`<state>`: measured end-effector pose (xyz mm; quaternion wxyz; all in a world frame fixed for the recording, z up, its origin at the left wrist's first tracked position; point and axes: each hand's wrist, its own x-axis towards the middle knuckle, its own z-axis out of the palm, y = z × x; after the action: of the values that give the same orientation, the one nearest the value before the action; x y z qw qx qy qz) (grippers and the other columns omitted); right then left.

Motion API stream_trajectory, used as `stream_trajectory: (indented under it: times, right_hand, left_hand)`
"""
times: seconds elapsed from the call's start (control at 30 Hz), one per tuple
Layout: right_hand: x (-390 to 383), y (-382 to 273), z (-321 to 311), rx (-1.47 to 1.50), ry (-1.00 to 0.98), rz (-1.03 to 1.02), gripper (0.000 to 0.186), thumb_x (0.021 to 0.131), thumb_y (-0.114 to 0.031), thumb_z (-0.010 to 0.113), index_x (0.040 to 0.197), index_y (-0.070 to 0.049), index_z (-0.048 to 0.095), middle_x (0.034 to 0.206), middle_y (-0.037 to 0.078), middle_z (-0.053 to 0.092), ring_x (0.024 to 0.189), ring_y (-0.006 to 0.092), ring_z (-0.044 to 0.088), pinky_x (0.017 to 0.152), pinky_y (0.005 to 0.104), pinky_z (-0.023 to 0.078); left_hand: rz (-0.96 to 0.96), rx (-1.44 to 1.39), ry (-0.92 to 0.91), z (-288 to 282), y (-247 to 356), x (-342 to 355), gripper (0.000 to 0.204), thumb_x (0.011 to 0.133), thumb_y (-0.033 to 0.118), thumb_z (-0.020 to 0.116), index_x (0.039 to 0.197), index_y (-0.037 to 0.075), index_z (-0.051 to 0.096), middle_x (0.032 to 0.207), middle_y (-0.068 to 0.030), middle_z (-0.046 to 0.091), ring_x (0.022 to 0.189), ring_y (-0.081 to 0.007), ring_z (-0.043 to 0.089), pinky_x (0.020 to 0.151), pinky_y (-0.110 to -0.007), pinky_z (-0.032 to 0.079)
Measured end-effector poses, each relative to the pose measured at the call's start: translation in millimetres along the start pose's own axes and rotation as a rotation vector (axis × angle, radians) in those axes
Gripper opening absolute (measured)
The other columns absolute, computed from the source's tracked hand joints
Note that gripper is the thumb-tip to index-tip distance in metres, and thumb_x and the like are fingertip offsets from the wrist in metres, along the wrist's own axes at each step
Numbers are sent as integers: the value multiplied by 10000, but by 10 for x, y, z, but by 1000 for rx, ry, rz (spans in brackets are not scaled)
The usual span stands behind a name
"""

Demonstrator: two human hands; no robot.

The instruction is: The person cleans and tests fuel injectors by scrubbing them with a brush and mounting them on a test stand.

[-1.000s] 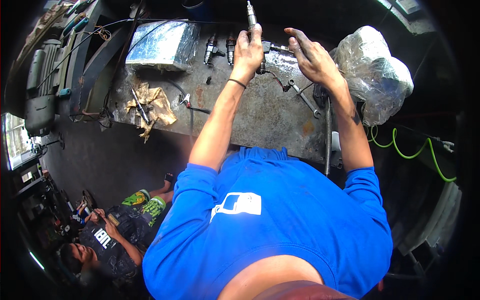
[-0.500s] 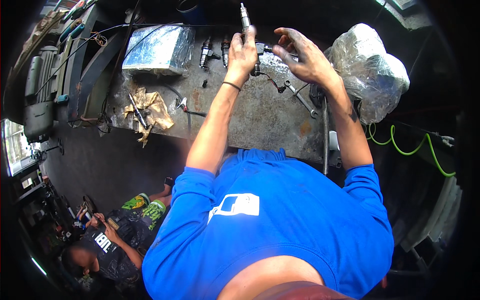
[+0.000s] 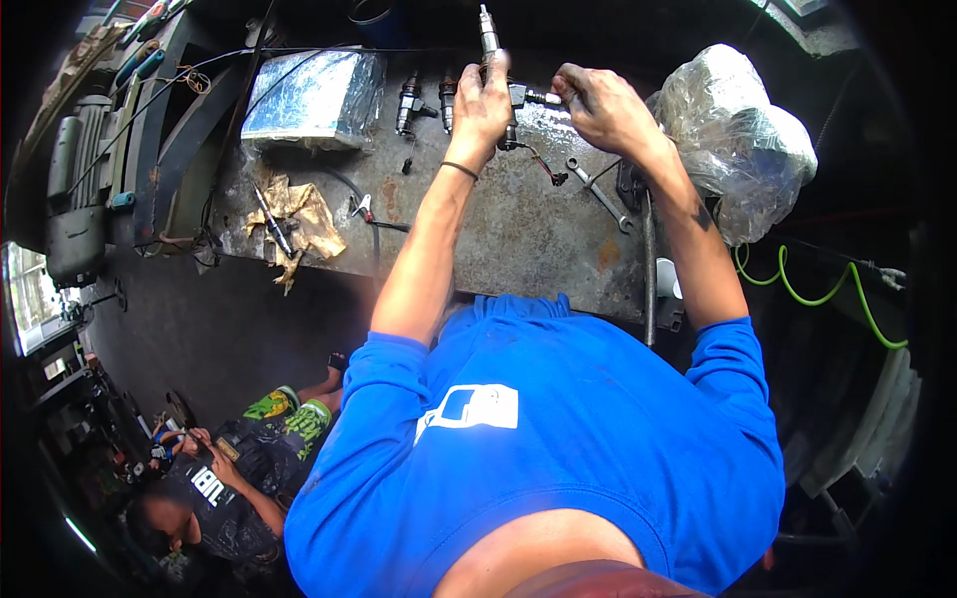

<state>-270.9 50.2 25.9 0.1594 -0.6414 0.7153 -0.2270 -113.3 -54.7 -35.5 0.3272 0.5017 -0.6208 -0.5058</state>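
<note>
Upright in my left hand [image 3: 482,115] is a fuel injector [image 3: 488,36], its silver nozzle end pointing up and away. The fingers of that hand wrap round its body and hide much of it. From its right side sticks out a fitting with a pale tip [image 3: 544,98]. My right hand [image 3: 610,112] has its fingers bent and pinched together at that tip. Below the hands, a short wire ends in a dark connector [image 3: 557,178]. Two more dark injectors, a left one [image 3: 408,104] and a right one [image 3: 447,102], stand just left of my left hand.
On the metal bench [image 3: 518,239] lie a combination wrench [image 3: 601,196] and a stained cloth [image 3: 315,225] with a slim dark part [image 3: 270,221]. A plastic-wrapped box [image 3: 309,100] stands left, wrapped bundles [image 3: 738,130] right. A green coiled hose [image 3: 797,292] hangs right. Another person [image 3: 229,483] is lower left.
My right hand has gone from open, with fingers apart, to closed on the tip of the side fitting. The left hand stays on the injector.
</note>
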Motion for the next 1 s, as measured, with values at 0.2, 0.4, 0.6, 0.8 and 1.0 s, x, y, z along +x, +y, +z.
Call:
stream_trajectory:
  times: [0.2,0.4,0.6,0.8,1.0]
  right_hand:
    - [-50,-54,21,-24,-23,-40,337,948,-310,586,1059,1,655,999,216,689,1002,391,649,881,452,518]
    - [-101,4,102,-120,115,-324,223,913,-119,609,1073,32,639,1003,169,680,976,365,635,880,424,510]
    - [146,86,-55,366,-458,336,507,986,-444,562,1156,28,632,744,134,698,767,367,674,816,437,541]
    - [-53,-38,15,-23,60,-240,424,933,-388,670,1104,-5,605,991,174,701,921,344,679,836,399,534]
    - [-48,-172,-16,60,-94,89,275,928,-64,608,1196,-36,550,943,205,701,935,398,678,845,462,527]
  left_hand:
    - [-20,16,-52,-48,3,-1,674,972,597,514,1138,-53,586,1001,-308,656,982,-454,642,846,-477,490]
    - [-13,64,-69,-64,42,-17,675,977,603,493,1136,-46,586,1005,-315,656,997,-464,640,855,-487,489]
    - [120,41,-57,-49,-31,-7,648,984,591,490,1094,-39,588,962,-302,657,974,-461,640,840,-496,487]
    - [-5,-2,-66,-47,-26,-5,629,984,570,513,1066,-48,594,970,-311,652,974,-467,633,836,-488,486]
    - [49,-9,-80,-76,41,3,633,978,566,528,1053,-59,599,955,-313,655,954,-466,638,825,-491,488]
